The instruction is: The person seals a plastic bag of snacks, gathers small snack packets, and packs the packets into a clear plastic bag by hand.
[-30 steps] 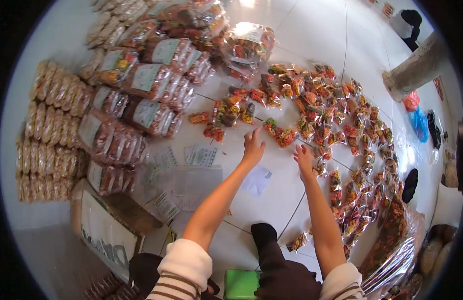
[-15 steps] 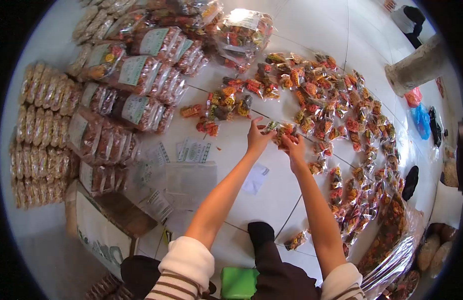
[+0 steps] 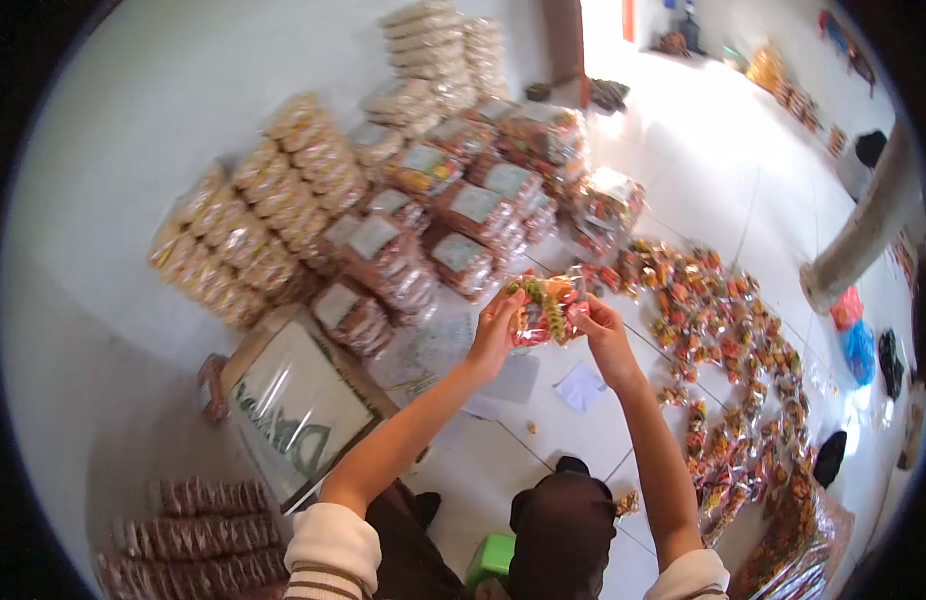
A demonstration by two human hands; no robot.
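My left hand (image 3: 495,328) and my right hand (image 3: 605,338) are raised in front of me, fingers closed on small clear packets of colourful spiral pasta (image 3: 555,312). Green, orange and red twists show through the plastic. The packets overlap between the hands, so I cannot tell where one ends and another begins. Beyond and to the right, a large spread of similar small packets (image 3: 738,340) covers the floor. Below the hands lies a white paper slip (image 3: 580,388), with flat clear bags (image 3: 503,378) to its left.
Stacked labelled bags (image 3: 473,205) stand at the left, with pale packs (image 3: 283,190) behind them along the wall. A framed panel (image 3: 303,400) leans at the lower left. A large plastic sack (image 3: 808,535) lies at the lower right, and a column (image 3: 863,235) stands at the right.
The packets have come up off the floor and closer to me in both hands. My view has tilted up and turned left, bringing the doorway and wall stacks into sight.
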